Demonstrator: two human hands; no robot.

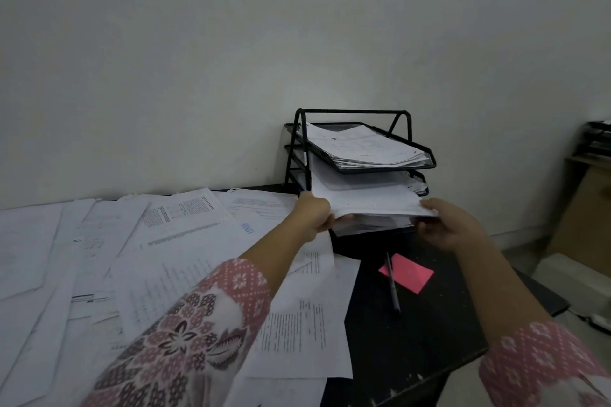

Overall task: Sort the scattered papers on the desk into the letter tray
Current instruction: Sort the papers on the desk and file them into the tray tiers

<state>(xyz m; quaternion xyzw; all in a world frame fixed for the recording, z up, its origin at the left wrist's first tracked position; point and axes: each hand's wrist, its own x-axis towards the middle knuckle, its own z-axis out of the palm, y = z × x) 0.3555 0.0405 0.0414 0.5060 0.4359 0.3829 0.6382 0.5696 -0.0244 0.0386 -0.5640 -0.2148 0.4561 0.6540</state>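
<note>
A black wire letter tray [401, 116] with stacked tiers stands against the wall at the back of the dark desk. Its top tier holds a pile of printed sheets [363, 145]. A sheaf of white papers [367, 200] lies partly inside a lower tier, its near edge sticking out. My left hand [314, 216] grips that sheaf at its left corner. At its right corner my right hand [446, 226] holds the same sheaf. Many loose printed papers [172, 241] cover the left half of the desk.
A pink sticky note [408, 273] and a dark pen [393, 287] lie on the bare black desk surface [413, 334] in front of the tray. The desk's right edge drops to the floor, where boxes and a low shelf [591, 149] stand.
</note>
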